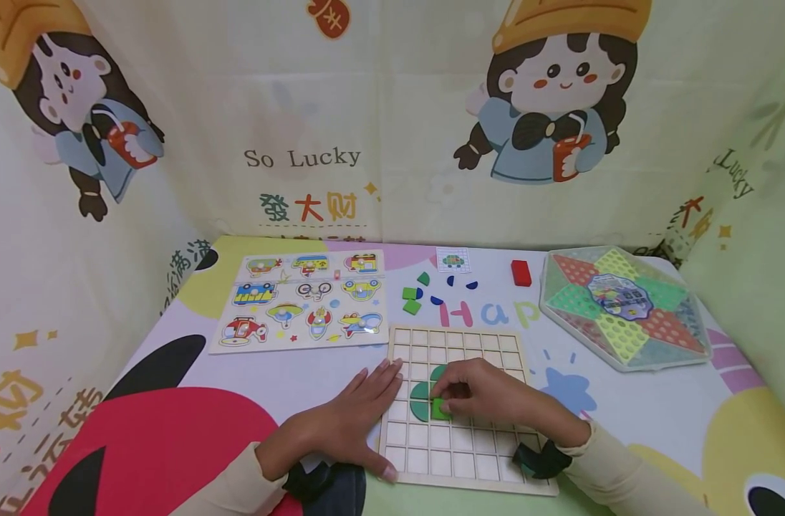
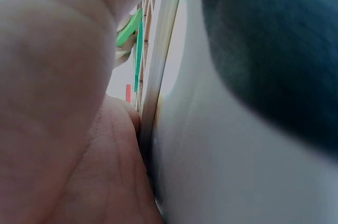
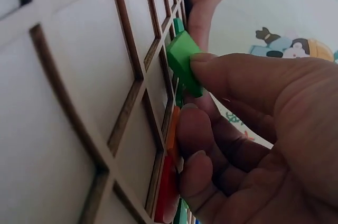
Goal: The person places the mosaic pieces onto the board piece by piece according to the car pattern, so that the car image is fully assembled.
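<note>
A wooden grid board (image 1: 419, 459) lies on the printed tabletop. My right hand (image 1: 489, 387) pinches a light green square tile (image 3: 182, 57) between thumb and finger, tilted against the grid in the right wrist view. Dark green rounded pieces (image 1: 420, 408) sit in the cells beside it. Under my right fingers, an orange piece (image 3: 172, 134) and a red piece (image 3: 167, 189) show in the grid; the hand hides them from the head view. My left hand (image 1: 350, 419) rests at the board's left edge, fingers extended and thumb near the lower corner.
Behind the board are loose green squares (image 1: 412, 307), a green quarter-round piece (image 1: 423, 279), several dark blue half-rounds (image 1: 437, 300), a pattern card (image 1: 453, 261) and a red block (image 1: 521, 273). A vehicle puzzle board (image 1: 225, 344) lies left; a clear hexagonal box (image 1: 679, 355) lies right.
</note>
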Available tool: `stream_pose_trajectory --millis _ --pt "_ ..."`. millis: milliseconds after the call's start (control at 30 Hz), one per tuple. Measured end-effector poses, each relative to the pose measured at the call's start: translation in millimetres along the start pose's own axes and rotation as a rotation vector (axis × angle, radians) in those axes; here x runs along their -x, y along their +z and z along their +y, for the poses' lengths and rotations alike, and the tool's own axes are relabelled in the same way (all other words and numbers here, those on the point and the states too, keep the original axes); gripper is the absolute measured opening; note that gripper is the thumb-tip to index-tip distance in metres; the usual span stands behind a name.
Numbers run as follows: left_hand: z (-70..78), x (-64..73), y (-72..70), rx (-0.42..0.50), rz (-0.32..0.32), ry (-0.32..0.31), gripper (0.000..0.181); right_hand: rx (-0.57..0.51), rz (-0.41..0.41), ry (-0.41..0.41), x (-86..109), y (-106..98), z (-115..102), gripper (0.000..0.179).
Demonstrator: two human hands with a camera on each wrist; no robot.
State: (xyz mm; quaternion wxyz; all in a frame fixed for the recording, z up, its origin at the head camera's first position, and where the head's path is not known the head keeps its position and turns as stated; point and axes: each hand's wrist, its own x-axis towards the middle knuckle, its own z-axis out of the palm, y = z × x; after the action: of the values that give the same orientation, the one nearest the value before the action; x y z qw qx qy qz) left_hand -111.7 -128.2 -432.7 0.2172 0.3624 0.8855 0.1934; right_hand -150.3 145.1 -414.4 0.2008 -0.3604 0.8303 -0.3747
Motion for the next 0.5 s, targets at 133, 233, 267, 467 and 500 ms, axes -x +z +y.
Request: stream_pose_trajectory --millis 133,233,267,467,500 --pt "0.0 -0.5 0.3 -0.004 0.002 0.001 0.123 0.042 -0.004 0.016 1.1 0.8 -2.3 0.018" --pt "-0.4 -0.7 0.6 -0.007 0.005 -0.001 0.122 0.064 -0.011 0.023 2.0 2.1 -2.7 0.019" --pt "-0.6 -0.7 0.7 -0.006 0.006 -0.002 0.122 0.074 -0.014 0.018 2.1 2.6 -2.7 0.018" --pt "-1.5 -1.3 1.1 -0.005 0.003 -0.006 0.122 0.111 -0.026 0.009 2.4 2.7 -4.2 0.015" --pt "-1.5 -1.3 1.1 -0.005 0.003 -0.005 0.122 0.106 -0.024 0.011 2.4 2.1 -4.7 0.014"
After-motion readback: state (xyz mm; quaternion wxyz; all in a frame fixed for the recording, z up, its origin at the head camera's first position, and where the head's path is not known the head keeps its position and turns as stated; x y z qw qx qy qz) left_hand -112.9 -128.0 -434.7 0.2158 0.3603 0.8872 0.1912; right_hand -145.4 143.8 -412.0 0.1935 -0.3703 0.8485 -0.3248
